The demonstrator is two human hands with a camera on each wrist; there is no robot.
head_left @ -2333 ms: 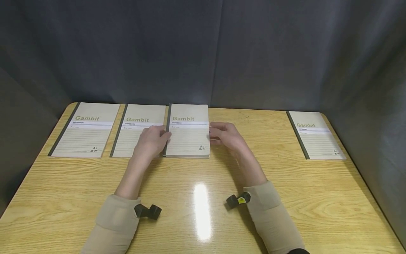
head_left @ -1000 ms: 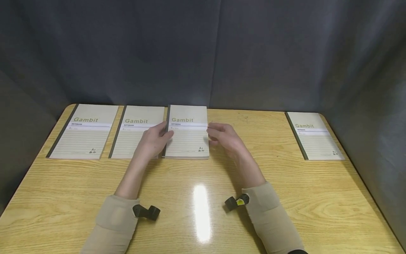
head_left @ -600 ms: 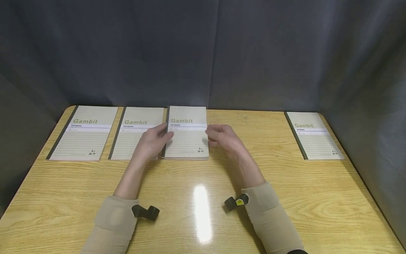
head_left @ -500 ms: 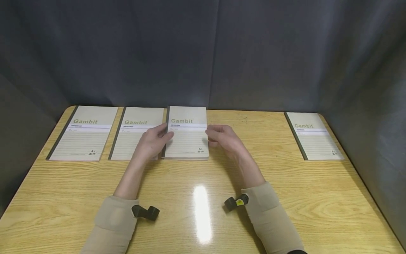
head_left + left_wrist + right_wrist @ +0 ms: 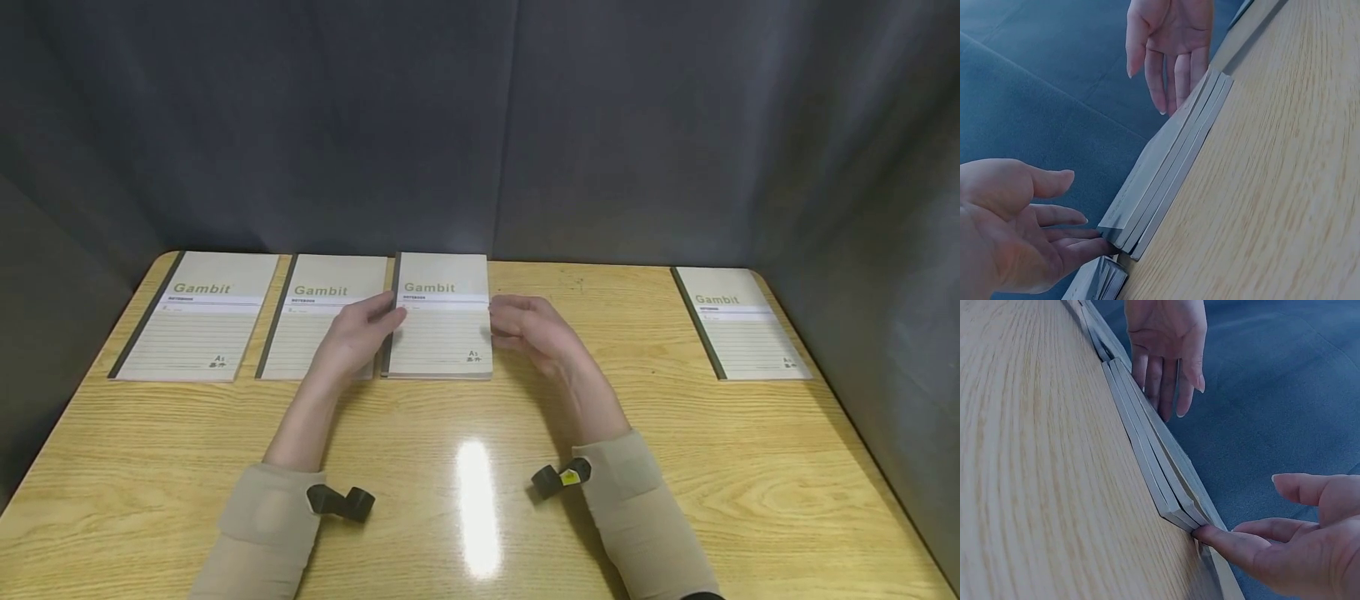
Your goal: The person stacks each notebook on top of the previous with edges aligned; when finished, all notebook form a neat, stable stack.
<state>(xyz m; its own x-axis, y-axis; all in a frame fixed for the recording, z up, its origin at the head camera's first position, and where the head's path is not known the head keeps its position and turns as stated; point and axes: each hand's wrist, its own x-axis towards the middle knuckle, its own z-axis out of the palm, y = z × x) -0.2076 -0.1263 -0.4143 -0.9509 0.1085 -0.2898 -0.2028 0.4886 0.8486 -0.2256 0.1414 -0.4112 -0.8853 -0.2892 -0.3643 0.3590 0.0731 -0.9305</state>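
A small stack of pale Gambit notebooks (image 5: 444,337) with dark spines lies flat near the table's back edge, at the middle. My left hand (image 5: 352,337) is at its spine side, and in the left wrist view its extended fingers (image 5: 1079,249) reach the stack's lower corner. On the opposite side my right hand (image 5: 542,333) stands with its fingers against the right edge. A fingertip (image 5: 1207,534) meets the stack's corner in the right wrist view. Both thumbs are held away from the fingers. Layered page edges (image 5: 1172,165) show the notebooks lying closely aligned.
Left of the stack lies another notebook (image 5: 330,271), partly covered by my left hand, and a further one (image 5: 198,333) at the far left. A single notebook (image 5: 742,329) lies at the far right. A dark grey curtain (image 5: 375,125) hangs behind the wooden table (image 5: 637,533).
The left thumb has drawn slightly left over the stack's cover, and the right fingers have eased slightly outward from its edge. The notebooks keep their places.
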